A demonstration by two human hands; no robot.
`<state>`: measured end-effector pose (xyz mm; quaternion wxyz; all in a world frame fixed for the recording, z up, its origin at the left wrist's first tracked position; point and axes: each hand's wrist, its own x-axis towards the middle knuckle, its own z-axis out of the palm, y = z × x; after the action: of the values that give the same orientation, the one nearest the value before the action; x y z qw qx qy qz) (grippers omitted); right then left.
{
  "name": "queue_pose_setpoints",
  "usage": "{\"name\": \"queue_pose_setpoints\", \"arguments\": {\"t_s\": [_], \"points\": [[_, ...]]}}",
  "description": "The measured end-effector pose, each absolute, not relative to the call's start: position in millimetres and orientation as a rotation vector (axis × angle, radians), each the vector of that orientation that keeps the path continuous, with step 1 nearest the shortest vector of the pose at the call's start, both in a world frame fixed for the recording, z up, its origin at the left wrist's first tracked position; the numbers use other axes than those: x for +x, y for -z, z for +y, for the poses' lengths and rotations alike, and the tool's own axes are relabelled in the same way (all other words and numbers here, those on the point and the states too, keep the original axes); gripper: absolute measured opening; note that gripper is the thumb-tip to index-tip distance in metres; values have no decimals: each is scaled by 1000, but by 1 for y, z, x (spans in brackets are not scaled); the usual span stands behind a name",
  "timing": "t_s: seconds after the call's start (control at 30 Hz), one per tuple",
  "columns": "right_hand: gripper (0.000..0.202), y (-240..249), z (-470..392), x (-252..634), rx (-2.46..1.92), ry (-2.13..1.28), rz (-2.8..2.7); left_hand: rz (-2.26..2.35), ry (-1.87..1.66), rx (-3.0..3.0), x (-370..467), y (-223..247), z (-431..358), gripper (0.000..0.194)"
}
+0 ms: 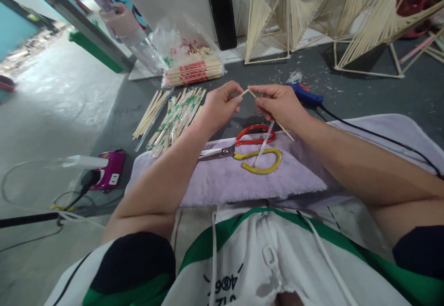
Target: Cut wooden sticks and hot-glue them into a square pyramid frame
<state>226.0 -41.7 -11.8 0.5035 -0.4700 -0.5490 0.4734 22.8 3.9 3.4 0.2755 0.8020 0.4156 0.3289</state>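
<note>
So you've got your left hand (222,103) pinching a thin wooden stick (244,92) between thumb and fingers, and your right hand (277,100) pinching a second stick (252,94) the same way; the two tips meet in a little peak between your hands, up over the grey table (263,72); another length of stick pokes out below your right palm, though I honestly can't tell if it's the same piece, since your fingers cover the middle.

Right below, the scissors (229,150) lie on the lilac towel (215,181), red and yellow handles spread, with a clear rod (264,143) across them; your blue glue gun (305,94) sits just beside your right wrist; over by your left forearm there are wrapped chopsticks (177,116) and loose sticks (150,114); stick models (298,21) stand at the back, near the black phone (222,17).
</note>
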Motion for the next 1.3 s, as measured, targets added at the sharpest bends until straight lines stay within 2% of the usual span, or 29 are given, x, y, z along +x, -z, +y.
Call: {"name": "queue_pose_setpoints", "arguments": {"t_s": [1.3], "points": [[35,13,-41,226,-1142,-1146,-1341,1114,-885,2151,22,-2,5,10]]}}
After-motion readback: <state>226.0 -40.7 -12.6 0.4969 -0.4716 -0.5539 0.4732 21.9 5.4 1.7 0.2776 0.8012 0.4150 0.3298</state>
